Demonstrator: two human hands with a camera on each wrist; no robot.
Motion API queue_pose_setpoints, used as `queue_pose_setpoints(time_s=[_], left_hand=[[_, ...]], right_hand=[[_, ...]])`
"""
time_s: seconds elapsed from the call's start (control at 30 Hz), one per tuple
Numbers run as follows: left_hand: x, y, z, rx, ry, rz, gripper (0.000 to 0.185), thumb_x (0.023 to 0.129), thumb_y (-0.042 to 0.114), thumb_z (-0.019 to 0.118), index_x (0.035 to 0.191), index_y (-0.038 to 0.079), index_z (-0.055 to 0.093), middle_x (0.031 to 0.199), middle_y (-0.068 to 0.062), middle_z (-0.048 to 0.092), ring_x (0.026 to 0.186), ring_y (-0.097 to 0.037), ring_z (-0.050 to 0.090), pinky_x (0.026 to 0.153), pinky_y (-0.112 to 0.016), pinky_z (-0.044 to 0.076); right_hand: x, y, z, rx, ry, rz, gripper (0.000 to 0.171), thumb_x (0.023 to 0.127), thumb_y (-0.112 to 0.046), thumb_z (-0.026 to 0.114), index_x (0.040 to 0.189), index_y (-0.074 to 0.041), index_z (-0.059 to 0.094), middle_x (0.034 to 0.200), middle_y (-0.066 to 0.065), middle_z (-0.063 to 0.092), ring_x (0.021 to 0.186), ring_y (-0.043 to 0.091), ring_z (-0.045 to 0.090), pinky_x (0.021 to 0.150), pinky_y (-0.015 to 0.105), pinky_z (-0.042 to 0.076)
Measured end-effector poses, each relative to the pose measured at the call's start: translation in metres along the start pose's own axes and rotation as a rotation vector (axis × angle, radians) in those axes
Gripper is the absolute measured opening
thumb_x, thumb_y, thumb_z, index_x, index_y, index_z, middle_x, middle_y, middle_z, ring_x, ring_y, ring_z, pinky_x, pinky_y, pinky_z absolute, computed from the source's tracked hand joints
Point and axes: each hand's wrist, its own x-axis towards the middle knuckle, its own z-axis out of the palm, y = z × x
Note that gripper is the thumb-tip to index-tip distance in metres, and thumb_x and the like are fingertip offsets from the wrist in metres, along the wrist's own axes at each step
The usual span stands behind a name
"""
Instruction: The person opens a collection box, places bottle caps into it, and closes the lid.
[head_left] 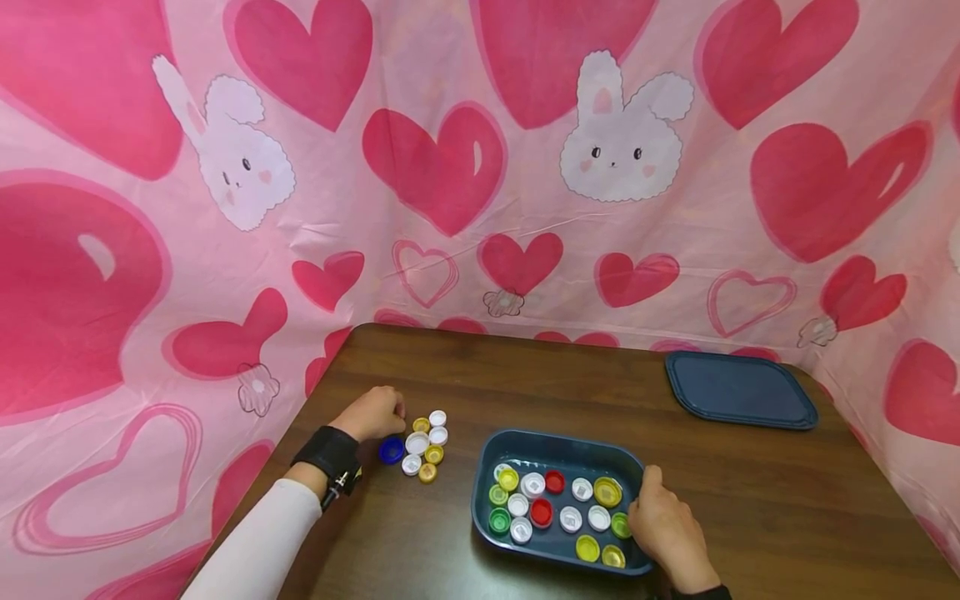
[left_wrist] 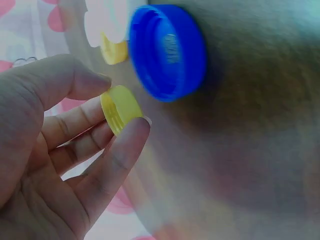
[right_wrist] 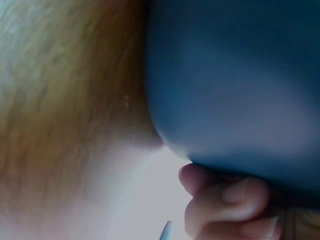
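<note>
My left hand (head_left: 375, 412) hovers by a small cluster of bottle caps (head_left: 426, 442) on the wooden table (head_left: 750, 500). In the left wrist view its fingers (left_wrist: 117, 150) pinch a yellow cap (left_wrist: 120, 109), with a blue cap (left_wrist: 167, 50) lying just beyond. My right hand (head_left: 663, 521) grips the right rim of a dark blue tray (head_left: 525, 446) that holds several white, red, green and yellow caps. In the right wrist view, fingers (right_wrist: 225, 200) curl under the tray's wall (right_wrist: 230, 75).
A dark blue lid (head_left: 738, 390) lies flat at the table's far right. A pink heart-and-bunny cloth (head_left: 450, 167) walls the table at the back and both sides. The table's left edge is close to my left forearm.
</note>
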Motion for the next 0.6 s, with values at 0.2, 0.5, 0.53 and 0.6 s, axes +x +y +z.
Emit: queue_pose_setpoints(time_s=[0.2, 0.5, 0.53, 0.6], left_hand=[[0.003, 0.015, -0.008, 0.029, 0.038, 0.066, 0.005, 0.077, 0.009, 0.074, 0.076, 0.009, 0.068, 0.078, -0.002, 0.061, 0.077, -0.020, 0.057, 0.075, -0.038, 0.052], [0.006, 0.060, -0.018, 0.016, 0.047, 0.180, 0.009, 0.079, 0.008, 0.076, 0.087, 0.005, 0.072, 0.086, -0.002, 0.059, 0.081, -0.019, 0.058, 0.077, -0.037, 0.053], [0.006, 0.066, -0.018, 0.013, 0.043, 0.191, 0.010, 0.080, 0.009, 0.077, 0.088, 0.005, 0.072, 0.086, -0.001, 0.059, 0.081, -0.019, 0.058, 0.077, -0.036, 0.054], [0.006, 0.078, -0.020, -0.004, 0.031, 0.208, 0.011, 0.081, 0.011, 0.079, 0.090, 0.008, 0.073, 0.087, 0.000, 0.059, 0.080, -0.017, 0.057, 0.074, -0.032, 0.055]], right_hand=[[0.000, 0.000, 0.000, -0.002, 0.003, -0.002, 0.035, 0.094, -0.013, 0.054, 0.119, 0.005, 0.037, 0.093, 0.026, 0.064, 0.076, 0.035, 0.061, 0.063, 0.049, 0.048], [0.001, 0.001, 0.000, 0.002, -0.011, 0.010, 0.035, 0.094, -0.013, 0.054, 0.119, 0.005, 0.037, 0.093, 0.025, 0.063, 0.074, 0.033, 0.059, 0.062, 0.048, 0.048], [0.002, 0.000, 0.000, 0.002, -0.013, 0.012, 0.036, 0.094, -0.013, 0.054, 0.119, 0.005, 0.037, 0.093, 0.025, 0.063, 0.074, 0.033, 0.059, 0.062, 0.048, 0.048], [0.001, 0.000, -0.001, 0.002, -0.012, 0.013, 0.036, 0.094, -0.013, 0.054, 0.120, 0.005, 0.037, 0.093, 0.025, 0.063, 0.074, 0.033, 0.059, 0.062, 0.048, 0.048]])
